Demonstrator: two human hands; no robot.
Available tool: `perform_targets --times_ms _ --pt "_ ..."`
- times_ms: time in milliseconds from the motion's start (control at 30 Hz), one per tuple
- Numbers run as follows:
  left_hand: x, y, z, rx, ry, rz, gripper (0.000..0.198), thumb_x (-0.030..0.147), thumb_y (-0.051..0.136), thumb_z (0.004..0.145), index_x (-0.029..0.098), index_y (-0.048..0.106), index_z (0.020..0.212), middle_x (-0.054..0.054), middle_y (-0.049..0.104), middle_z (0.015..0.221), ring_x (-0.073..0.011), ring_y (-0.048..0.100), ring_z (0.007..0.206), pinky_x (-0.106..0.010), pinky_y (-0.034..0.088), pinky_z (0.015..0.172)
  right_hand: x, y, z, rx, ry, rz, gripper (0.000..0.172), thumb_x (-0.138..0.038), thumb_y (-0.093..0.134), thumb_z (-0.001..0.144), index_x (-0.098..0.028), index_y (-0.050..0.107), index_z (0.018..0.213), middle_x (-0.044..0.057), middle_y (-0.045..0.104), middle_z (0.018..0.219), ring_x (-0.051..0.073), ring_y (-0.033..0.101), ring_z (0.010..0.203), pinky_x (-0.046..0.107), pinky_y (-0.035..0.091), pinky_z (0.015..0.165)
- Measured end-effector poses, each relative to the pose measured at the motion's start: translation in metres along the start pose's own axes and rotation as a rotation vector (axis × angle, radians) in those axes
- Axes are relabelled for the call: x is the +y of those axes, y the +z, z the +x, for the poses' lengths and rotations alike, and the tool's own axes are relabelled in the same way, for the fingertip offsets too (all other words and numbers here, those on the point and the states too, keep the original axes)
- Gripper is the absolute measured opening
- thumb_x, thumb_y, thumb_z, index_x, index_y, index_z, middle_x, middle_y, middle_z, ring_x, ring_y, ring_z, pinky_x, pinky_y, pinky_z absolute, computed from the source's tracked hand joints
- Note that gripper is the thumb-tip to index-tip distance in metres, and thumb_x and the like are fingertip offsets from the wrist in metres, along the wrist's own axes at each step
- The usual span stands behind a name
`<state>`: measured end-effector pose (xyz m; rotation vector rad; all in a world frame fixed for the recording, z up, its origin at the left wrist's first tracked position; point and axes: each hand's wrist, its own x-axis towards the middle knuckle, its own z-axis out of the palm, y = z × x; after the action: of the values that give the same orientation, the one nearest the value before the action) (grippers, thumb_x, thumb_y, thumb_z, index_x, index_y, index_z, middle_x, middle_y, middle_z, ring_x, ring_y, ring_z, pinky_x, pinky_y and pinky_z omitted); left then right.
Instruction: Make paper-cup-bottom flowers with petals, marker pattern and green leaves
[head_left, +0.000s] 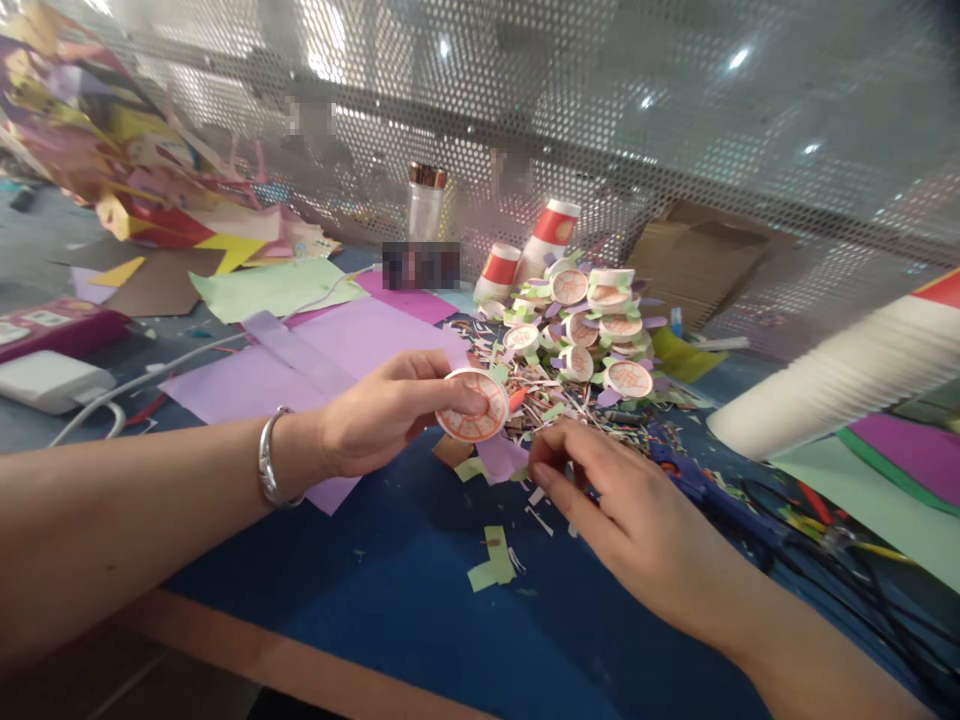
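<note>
Disc (pixel 477 428) in left hand (pixel 379 412) (thumb (pixel 463 398) atop)

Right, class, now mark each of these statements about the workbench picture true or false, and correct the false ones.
1. The left hand holds a round printed disc. True.
2. A silver bangle circles the right wrist. False: it is on the left wrist.
3. The long stack of nested paper cups at the right stands upright. False: it is steeply tilted.
4. A clear jar with a copper-coloured lid stands in front of the perforated metal panel. True.
5. The right hand is holding a paper cup. False: no cup is in it.
</note>
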<state>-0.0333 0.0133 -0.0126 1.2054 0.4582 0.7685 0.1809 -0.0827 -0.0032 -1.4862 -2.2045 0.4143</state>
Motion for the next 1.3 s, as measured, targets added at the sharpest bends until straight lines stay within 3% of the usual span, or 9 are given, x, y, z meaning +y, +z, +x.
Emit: perform_targets --times_ms 167,333,667,1000,1300 --pt "0.001 -0.001 -0.001 -0.056 -0.097 -0.009 0.011 0.024 0.076 0.075 0.013 0.074 0.073 -0.004 0.072 0.068 -0.0125 0.064 0.062 -0.022 0.049 0.06 -0.002 -0.004 -0.006 0.068 0.068 0.151 0.012 -0.031 0.053 0.103 -0.025 0.06 0.095 -0.004 0.063 0.082 0.012 0.059 0.073 0.024 0.047 0.062" --pt "-0.002 0.0 -0.002 -0.091 -0.166 -0.026 0.014 0.025 0.08 0.074 0.013 0.074 0.075 -0.006 0.075 0.076 -0.0141 0.066 0.068 -0.023 0.051 0.065 -0.003 0.0 -0.004 0.163 0.01 0.174 0.009 -0.02 0.059 0.097 -0.025 0.065 0.092 -0.004 0.067 0.08 0.011 0.062 0.072 0.021 0.05 0.065" --pt "-0.008 0.002 0.0 -0.147 -0.172 -0.121 0.01 0.019 0.084 0.072 0.015 0.076 0.076 -0.002 0.075 0.07 -0.0111 0.068 0.063 -0.018 0.053 0.063 -0.006 0.006 0.002 0.247 -0.017 0.24 0.01 -0.014 0.065 0.091 -0.024 0.064 0.093 -0.005 0.069 0.083 0.01 0.064 0.073 0.019 0.052 0.065" --pt "-0.009 0.009 -0.001 -0.242 -0.009 0.016 0.006 0.016 0.077 0.085 0.014 0.074 0.08 -0.005 0.079 0.077 -0.0135 0.074 0.074 -0.02 0.055 0.071 -0.006 0.01 0.005 0.201 0.05 0.382 0.01 -0.019 0.064 0.091 -0.022 0.059 0.098 -0.004 0.069 0.08 0.011 0.066 0.07 0.022 0.052 0.064" --pt "-0.007 0.01 -0.002 -0.169 -0.062 0.019 0.015 0.021 0.086 0.074 0.015 0.071 0.076 -0.003 0.077 0.075 -0.016 0.072 0.071 -0.027 0.057 0.074 -0.007 0.007 0.002 0.177 0.097 0.446 0.011 -0.018 0.067 0.088 -0.022 0.063 0.097 -0.003 0.071 0.082 0.011 0.066 0.071 0.021 0.054 0.064"
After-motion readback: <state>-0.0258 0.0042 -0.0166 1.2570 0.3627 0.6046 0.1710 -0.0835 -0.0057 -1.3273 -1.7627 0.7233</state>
